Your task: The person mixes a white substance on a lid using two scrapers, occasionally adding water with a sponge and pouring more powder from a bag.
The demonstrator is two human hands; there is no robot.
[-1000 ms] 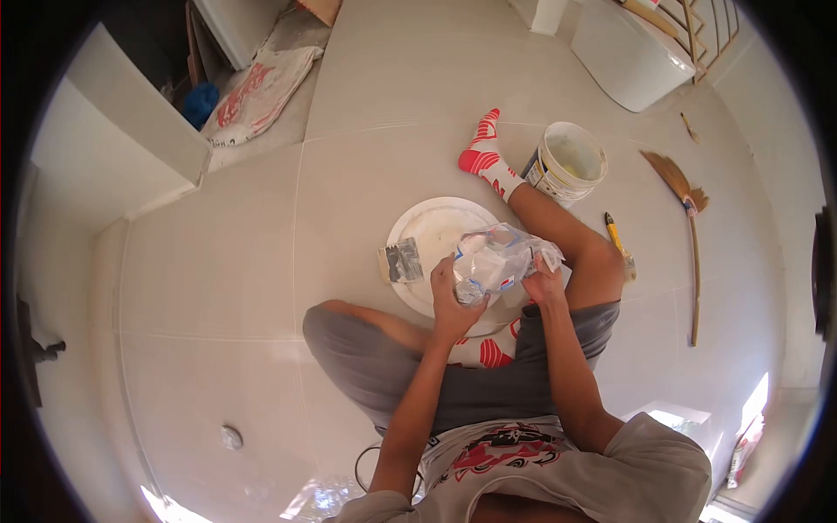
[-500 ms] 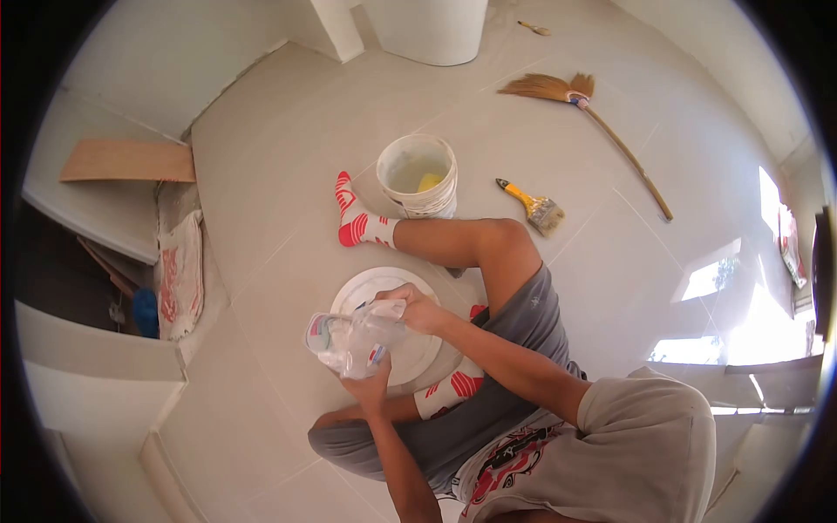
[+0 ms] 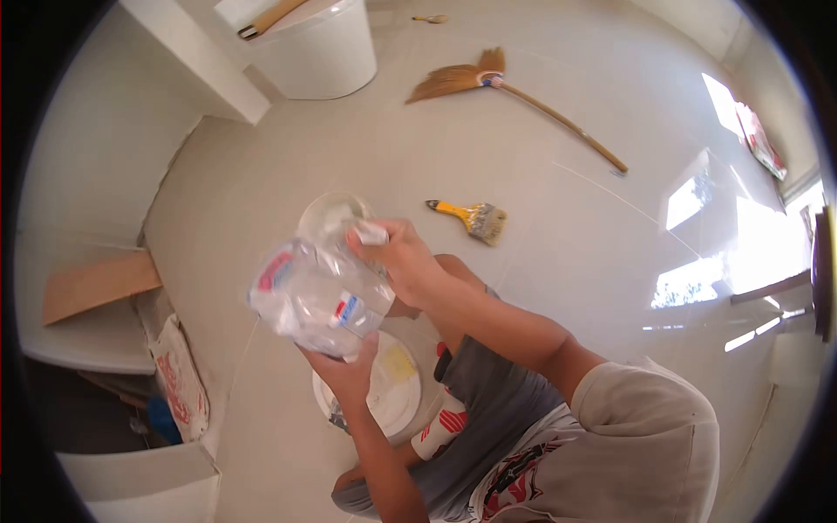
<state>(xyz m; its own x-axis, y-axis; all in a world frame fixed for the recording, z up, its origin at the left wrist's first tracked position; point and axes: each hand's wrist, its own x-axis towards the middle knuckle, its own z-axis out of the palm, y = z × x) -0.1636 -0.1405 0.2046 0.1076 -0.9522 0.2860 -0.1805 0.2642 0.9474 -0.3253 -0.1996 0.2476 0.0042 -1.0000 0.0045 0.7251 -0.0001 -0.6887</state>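
A clear plastic bag (image 3: 318, 292) with a red and blue printed label hangs tilted in front of me, its pale contents hard to make out. My right hand (image 3: 399, 260) pinches the bag's gathered upper end. Below, my left hand (image 3: 347, 370) grips its lower edge. Behind the bag, a white bucket (image 3: 324, 209) on the floor is partly hidden. Under my left hand lies a round white lid (image 3: 406, 410) with a yellow patch (image 3: 399, 363) and a small grey item (image 3: 337, 417) at its edge.
A yellow-handled paintbrush (image 3: 471, 220) and a straw broom (image 3: 540, 106) lie on the tiled floor. Farther off are a white tub (image 3: 318, 61) and a smaller brush (image 3: 431, 18). To the left are a wooden board (image 3: 100, 286) and a printed sack (image 3: 181, 379).
Both hands have lifted the bag off from above the lid, forward to in front of the bucket. My view has shifted, and the lid's surface now shows more.
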